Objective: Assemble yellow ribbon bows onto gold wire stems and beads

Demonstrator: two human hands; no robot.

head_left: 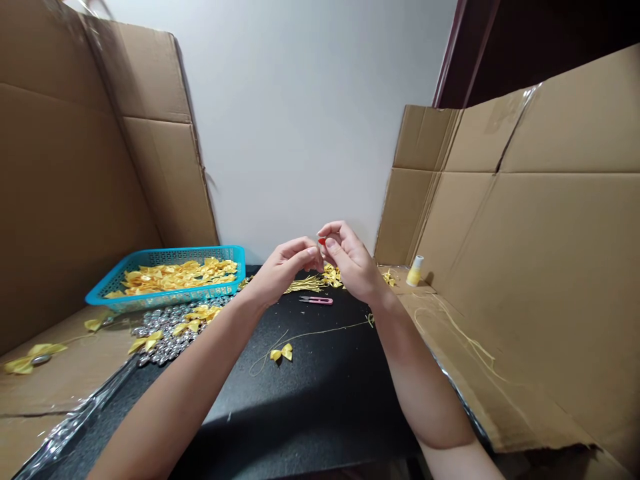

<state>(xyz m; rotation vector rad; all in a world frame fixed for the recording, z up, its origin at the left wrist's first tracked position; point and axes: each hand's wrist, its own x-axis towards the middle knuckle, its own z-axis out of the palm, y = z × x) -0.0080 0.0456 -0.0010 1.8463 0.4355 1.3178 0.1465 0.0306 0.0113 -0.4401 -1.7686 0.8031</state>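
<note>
My left hand [293,263] and my right hand [350,259] are raised close together above the far part of the black table. A small red piece [322,241] shows between the thumb and fingers of my right hand; its kind is too small to tell. The fingers of my left hand are pinched, and what they hold, if anything, cannot be made out. Below them lie pink-handled thread snips [316,301] and a bundle of yellow cords [306,285]. Nearer to me, a yellow ribbon bow [282,353] lies by a long thin thread [325,331].
On the left stands a blue basket [240,270] of yellow bows, with shiny silver beads [167,323] spread before it. A thread spool [415,271] stands at the right on cardboard [450,333]. Cardboard walls rise on both sides, and loose threads lie at the right.
</note>
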